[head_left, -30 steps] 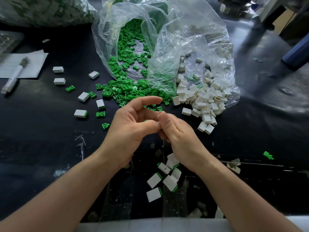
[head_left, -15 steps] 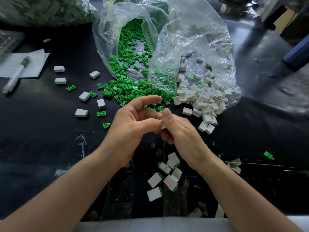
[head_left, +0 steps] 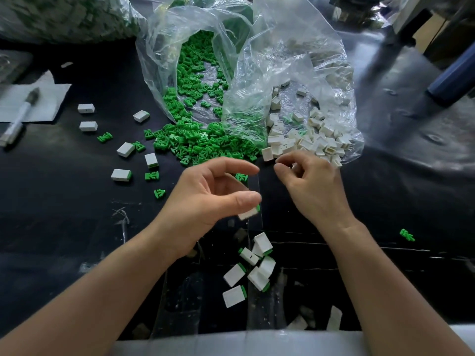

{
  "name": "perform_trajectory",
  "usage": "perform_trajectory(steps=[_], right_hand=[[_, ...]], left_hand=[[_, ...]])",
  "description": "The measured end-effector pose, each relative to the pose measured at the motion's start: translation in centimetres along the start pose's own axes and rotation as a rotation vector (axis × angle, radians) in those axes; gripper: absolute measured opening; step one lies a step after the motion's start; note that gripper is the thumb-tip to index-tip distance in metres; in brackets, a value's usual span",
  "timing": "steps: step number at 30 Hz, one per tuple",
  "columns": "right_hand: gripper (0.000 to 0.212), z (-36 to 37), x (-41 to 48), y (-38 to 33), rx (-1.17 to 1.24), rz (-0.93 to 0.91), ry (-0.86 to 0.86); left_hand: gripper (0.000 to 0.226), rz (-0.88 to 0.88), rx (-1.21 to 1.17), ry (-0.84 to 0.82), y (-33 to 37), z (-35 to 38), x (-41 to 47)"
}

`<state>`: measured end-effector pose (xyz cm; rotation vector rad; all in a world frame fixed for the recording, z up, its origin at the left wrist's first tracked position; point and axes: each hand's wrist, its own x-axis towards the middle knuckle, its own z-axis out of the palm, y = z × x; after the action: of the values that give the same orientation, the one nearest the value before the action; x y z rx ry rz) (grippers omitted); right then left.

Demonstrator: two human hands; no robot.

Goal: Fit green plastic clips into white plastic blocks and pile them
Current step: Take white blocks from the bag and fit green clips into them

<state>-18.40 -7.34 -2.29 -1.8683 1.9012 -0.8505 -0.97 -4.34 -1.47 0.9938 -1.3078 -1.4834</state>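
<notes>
Left hand (head_left: 213,201): held above the black worktop (head_left: 64,214), forefinger and thumb stretched well apart, the other fingers loosely curled.
Fitted block (head_left: 248,214): caught right under the left thumb tip, white with a green end, blurred. Whether it is pinched or loose cannot be told.
Right hand (head_left: 313,186): held near the left hand, clear of it, fingers curled, thumb and forefinger tips drawn close together. A white bit is glimpsed between the fingers, and whether it is gripped cannot be told.
Pile (head_left: 253,273): a handful of fitted pieces is seen below the hands, towards the worktop's near edge, tumbled against one another, green ends showing.
Clips (head_left: 205,145): a green heap is spilled from the bag's mouth just beyond the left hand, with more seen further inside.
Blocks (head_left: 308,142): a white heap is spread under the right side of the plastic, just beyond the right hand's fingertips.
Bag (head_left: 257,60): clear, crumpled, laid on the worktop with its mouth open towards the person.
Loose blocks (head_left: 120,175): several are scattered to the left of the green heap, each lying apart.
Loose clips (head_left: 151,176): a few are dotted among those.
Lone clip (head_left: 407,235): found on its own, right of the right wrist.
Pen (head_left: 19,116): laid on a white paper (head_left: 46,98) at the far left edge.
</notes>
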Motion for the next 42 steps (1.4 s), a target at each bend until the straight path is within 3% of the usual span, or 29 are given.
perform_trajectory(steps=[2, 5, 9, 12, 14, 18, 21, 24, 29, 35, 40, 42], right_hand=[[0.027, 0.1, 0.1, 0.2, -0.09, 0.011, -0.013], [0.04, 0.5, 0.3, 0.4, -0.284, 0.035, -0.065], [0.036, 0.9, 0.7, 0.9, -0.431, 0.043, -0.121], [0.027, 0.9, 0.7, 1.0, -0.4, 0.035, -0.103], [0.024, 0.8, 0.6, 0.9, -0.332, 0.0, -0.068], [0.017, 0.6, -0.2, -0.2, -0.012, -0.251, 0.03], [0.022, 1.0, -1.3, -1.4, 0.042, -0.422, 0.019], [0.022, 1.4, -1.9, -2.0, 0.052, -0.511, -0.042], [0.031, 1.3, -1.3, -1.7, 0.09, -0.382, -0.141], [0.039, 2.3, -0.9, -0.8, -0.254, -0.314, -0.327], [0.025, 2.1, -0.8, -0.7, -0.198, -0.275, -0.223], [0.028, 2.1, -0.8, -0.6, -0.182, -0.253, -0.206]], left_hand=[[0.023, 0.034, 0.038, -0.037, 0.1, 0.3, -0.3], [0.026, 0.07, 0.055, 0.04, 0.1, 0.2, -0.2], [0.019, 0.04, -0.035, 0.159, 0.0, -0.4, 0.4], [0.037, 0.005, -0.067, 0.205, -0.1, -0.5, 0.6], [0.036, -0.033, -0.051, 0.241, -0.3, -0.6, 0.7], [0.021, -0.109, -0.014, 0.279, -0.8, -0.8, 1.0], [0.04, -0.146, -0.008, 0.224, -0.8, -0.7, 0.9], [0.03, -0.14, 0.018, 0.181, -0.8, -0.4, 0.7], [0.017, -0.088, -0.013, 0.297, -1.0, -0.9, 1.1], [0.019, -0.084, -0.038, 0.348, -1.3, -1.1, 1.4], [0.022, -0.091, -0.041, 0.352, -1.2, -1.2, 1.4], [0.024, -0.093, -0.039, 0.348, -1.1, -1.1, 1.3]])
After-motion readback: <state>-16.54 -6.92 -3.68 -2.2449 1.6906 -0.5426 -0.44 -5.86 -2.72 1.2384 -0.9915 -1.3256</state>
